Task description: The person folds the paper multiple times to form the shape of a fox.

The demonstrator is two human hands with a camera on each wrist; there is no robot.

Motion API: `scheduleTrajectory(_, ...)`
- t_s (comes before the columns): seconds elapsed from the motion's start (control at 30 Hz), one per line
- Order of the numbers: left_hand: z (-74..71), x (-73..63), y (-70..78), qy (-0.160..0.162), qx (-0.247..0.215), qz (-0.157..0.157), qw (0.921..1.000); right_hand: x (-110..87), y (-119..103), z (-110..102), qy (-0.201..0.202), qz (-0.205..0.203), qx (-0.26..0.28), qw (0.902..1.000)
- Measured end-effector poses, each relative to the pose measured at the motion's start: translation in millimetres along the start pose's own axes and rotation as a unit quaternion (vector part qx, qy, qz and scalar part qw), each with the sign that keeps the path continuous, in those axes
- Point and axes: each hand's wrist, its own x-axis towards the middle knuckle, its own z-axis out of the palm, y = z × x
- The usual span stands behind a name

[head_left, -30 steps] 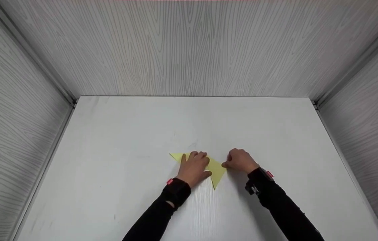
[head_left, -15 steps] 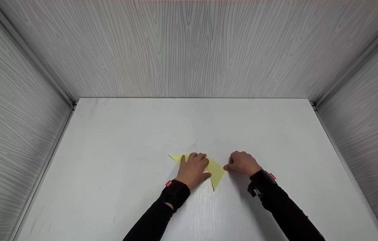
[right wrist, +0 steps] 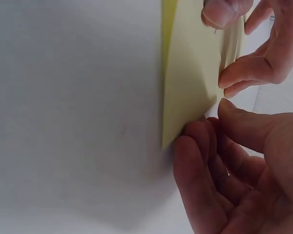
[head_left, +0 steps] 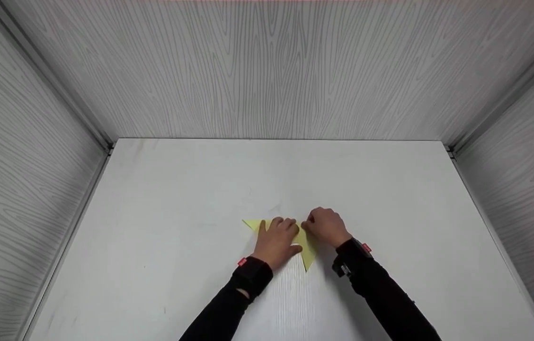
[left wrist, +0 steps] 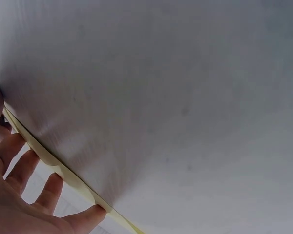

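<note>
A folded piece of yellow paper [head_left: 308,255] lies on the white table, with one point to the left and another toward the person. My left hand [head_left: 275,244] rests across its middle, fingers spread and fingertips on the paper's far edge, as the left wrist view also shows. At the paper's right side, my right hand [head_left: 326,227] has curled fingers, and thumb and index finger pinch the edge close to the left fingertips. In the right wrist view, the layered paper [right wrist: 190,73] stands out beside the right thumb [right wrist: 239,122]. The left palm hides the paper's middle.
The white tabletop [head_left: 177,189] spreads around the paper on all sides. Grey wood-grain panels enclose it at the back [head_left: 267,71], left [head_left: 25,166] and right [head_left: 522,166]. Both wrists wear black bands with cameras.
My right hand has slid left and slightly away along the paper's edge, from the right corner toward the left fingers. The left hand has stayed on the paper.
</note>
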Motion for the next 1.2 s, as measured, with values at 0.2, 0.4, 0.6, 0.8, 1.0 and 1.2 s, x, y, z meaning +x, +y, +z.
scheduleTrajectory(0.2,1.2,-0.4,-0.3,0.006,0.009,0.002,0.9999,7.6,-7.2,-1.5,-0.005,0.008,-0.020,0.9998)
scheduleTrajectory(0.4,1.4,-0.4,0.0,0.001,0.009,0.002,1.0000,9.9,-7.4,-3.9,-0.014,0.002,-0.024,0.9996)
scheduleTrajectory(0.6,-0.9,0.5,1.1,-0.008,-0.001,0.000,1.0000,10.7,-1.1,-8.6,-0.059,-0.001,-0.016,0.9981)
scheduleTrajectory(0.8,-2.2,0.6,-1.8,-0.010,-0.003,0.003,0.9999,9.8,8.3,-16.4,-0.114,0.027,0.006,0.9931)
scheduleTrajectory(1.0,-1.7,1.5,-2.1,-0.007,-0.002,0.005,1.0000,3.3,16.2,-22.3,-0.142,0.051,0.008,0.9886)
scheduleTrajectory(1.2,-0.7,-0.5,-2.7,-0.014,-0.020,-0.002,0.9997,-7.4,20.7,-25.6,-0.146,0.054,0.004,0.9879)
